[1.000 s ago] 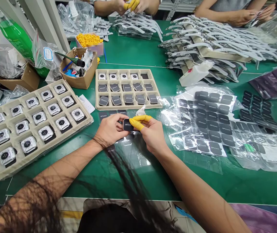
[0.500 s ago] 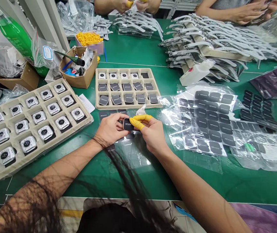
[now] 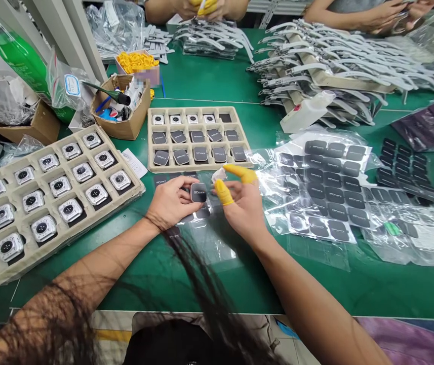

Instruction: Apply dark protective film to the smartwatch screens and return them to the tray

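Observation:
My left hand (image 3: 173, 200) pinches a smartwatch body (image 3: 198, 192) by its edge, its dark printed face turned up towards me. To the right of it, my right hand (image 3: 241, 200) has yellow finger covers on thumb and index finger, which are spread apart and off the watch. A crumpled white wipe (image 3: 219, 175) shows by its curled other fingers, seemingly held there; the grip is partly hidden. Beneath both hands lies a clear sheet with dark stickers (image 3: 203, 211). Just beyond stands a beige tray (image 3: 197, 166) with several dark-faced watches and a few face-down ones.
At left, a second tray (image 3: 55, 215) holds face-down silver watches. Sticker sheets (image 3: 334, 195) spread at right, below a white bottle (image 3: 308, 111) and a heap of grey watch straps (image 3: 338, 66). A cardboard box (image 3: 121, 119) stands behind the left tray. Two co-workers' hands show across the table.
My right thumb and index finger have come off the watch and spread apart, the hand moving slightly right. My left hand still holds the watch, its face now turned more towards me.

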The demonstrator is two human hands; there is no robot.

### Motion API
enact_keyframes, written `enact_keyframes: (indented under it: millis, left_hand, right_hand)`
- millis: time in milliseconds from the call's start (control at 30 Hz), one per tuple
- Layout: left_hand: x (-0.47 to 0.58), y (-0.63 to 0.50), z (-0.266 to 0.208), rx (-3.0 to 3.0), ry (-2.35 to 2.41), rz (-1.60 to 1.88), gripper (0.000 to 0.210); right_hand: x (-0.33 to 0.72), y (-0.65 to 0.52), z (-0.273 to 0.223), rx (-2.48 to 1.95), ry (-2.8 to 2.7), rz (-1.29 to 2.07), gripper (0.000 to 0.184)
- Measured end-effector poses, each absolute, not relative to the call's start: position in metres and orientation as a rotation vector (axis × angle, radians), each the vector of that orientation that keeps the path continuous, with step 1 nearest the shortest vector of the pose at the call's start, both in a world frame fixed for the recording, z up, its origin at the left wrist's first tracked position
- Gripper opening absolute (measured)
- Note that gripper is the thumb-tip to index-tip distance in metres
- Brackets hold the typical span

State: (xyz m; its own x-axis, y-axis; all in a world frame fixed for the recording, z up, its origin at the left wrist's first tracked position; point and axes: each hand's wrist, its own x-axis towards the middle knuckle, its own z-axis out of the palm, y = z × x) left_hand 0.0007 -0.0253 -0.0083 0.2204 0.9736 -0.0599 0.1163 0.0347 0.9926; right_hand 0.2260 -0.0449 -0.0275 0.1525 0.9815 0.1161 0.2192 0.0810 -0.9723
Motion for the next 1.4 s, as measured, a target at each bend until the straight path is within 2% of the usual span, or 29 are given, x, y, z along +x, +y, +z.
enact_keyframes:
  millis: [100,200,367,467,633,700,800,1000,1100,1233,1400]
  left_hand:
    - [0.0,-0.023,-0.008,1.258,1.129,0.943,0.055]
    - [0.0,-0.022,-0.008,1.18,1.134,0.937,0.06]
    - [-0.001,-0.022,-0.003,1.073,1.145,0.95,0.066]
    - [0.001,-0.022,0.004,1.061,1.177,0.923,0.07]
    - [-0.005,-0.028,0.013,1.024,1.225,1.023,0.078]
    - [-0.014,-0.029,0.017,1.017,1.222,1.18,0.078]
    - [-0.018,-0.011,0.024,1.216,1.256,1.295,0.068]
    - [0.064,0.123,0.036,2.107,1.615,0.727,0.047]
    - [0.108,0.188,0.037,2.144,1.672,0.616,0.054]
    - [0.123,0.219,0.037,2.222,1.85,0.384,0.067]
    - [0.112,0.22,0.043,2.269,1.806,0.062,0.055]
  right_hand:
    - [0.241,-0.045,-0.036,-1.205,-1.756,0.606,0.057]
    - [0.247,-0.044,-0.042,-1.18,-2.144,0.473,0.048]
    - [0.246,-0.045,-0.048,-1.311,-2.186,0.189,0.057]
    - [0.241,-0.046,-0.049,-1.263,-2.299,0.146,0.055]
    - [0.229,-0.044,-0.044,-1.466,-2.157,0.011,0.049]
    - [0.22,-0.045,-0.042,-1.333,-2.235,0.101,0.047]
    - [0.204,-0.045,-0.041,-1.106,-2.436,0.241,0.043]
    - [0.198,-0.038,-0.043,-1.006,-2.515,0.251,0.04]
    - [0.202,-0.035,-0.048,-0.981,-2.49,0.261,0.038]
    - [0.199,-0.034,-0.058,-0.999,-2.461,0.245,0.038]
    - [0.193,-0.034,-0.064,-1.002,-2.415,0.217,0.033]
